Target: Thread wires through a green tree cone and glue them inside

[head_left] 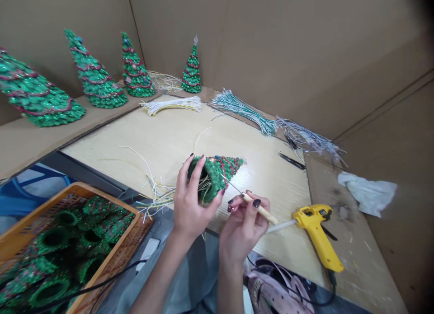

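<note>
The person's left hand point(193, 205) and right hand point(242, 228) have short, rounded fingernails point(257, 203) painted a dark plum. Both forearms point(159, 278) are bare, and soft grey fabric point(200, 273) covers the lap.

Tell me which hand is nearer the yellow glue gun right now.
Right. The right hand, holding a wooden-handled pick, is just left of the glue gun, not touching it. The left hand, holding a small green tree, is farther left, beyond the right hand.
</note>
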Tool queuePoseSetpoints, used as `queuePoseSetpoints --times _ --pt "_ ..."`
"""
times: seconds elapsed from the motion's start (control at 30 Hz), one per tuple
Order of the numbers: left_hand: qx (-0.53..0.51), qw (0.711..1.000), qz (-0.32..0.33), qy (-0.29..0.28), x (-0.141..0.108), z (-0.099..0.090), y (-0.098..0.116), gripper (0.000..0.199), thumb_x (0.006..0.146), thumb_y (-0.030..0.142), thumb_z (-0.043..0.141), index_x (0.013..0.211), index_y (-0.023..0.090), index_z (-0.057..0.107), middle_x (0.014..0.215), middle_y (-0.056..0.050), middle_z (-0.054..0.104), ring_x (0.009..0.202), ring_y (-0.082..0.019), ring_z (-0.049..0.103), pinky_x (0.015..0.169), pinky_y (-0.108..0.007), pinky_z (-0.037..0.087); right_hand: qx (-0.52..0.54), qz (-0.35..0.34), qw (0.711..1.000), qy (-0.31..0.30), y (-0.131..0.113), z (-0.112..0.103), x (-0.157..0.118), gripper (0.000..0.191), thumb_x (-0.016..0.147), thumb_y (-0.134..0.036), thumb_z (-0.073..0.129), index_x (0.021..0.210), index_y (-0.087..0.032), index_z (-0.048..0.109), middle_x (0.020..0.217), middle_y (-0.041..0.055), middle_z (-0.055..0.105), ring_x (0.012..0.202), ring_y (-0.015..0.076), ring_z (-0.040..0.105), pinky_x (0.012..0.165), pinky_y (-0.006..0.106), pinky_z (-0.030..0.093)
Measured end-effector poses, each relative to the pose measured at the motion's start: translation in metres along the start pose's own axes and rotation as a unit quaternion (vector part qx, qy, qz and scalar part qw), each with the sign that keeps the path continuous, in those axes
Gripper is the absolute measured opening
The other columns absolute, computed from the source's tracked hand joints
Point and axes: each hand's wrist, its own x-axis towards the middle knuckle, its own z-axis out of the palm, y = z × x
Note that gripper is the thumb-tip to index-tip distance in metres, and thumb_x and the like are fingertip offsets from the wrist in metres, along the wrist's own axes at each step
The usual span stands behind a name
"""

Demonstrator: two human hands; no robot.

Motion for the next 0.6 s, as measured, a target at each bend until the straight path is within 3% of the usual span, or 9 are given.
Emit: queuePoseSetpoints --times 0.6 --pt "-0.005 1.000 0.002 -0.002 -0.0009 -0.0003 -0.0002 0.076 0.086 0.042 0.067 0.152 0.025 0.035 0.154 -0.016 0.039 0.142 -0.035 0.040 0.115 -0.054 0.038 0.027 0.006 1.000 -0.001 0.0024 0.0002 0.0002 0.013 0.095 -0.032 0.061 0.091 -0.020 0.063 0.064 -0.0059 0.061 0.056 0.0091 0.057 0.057 0.023 0.039"
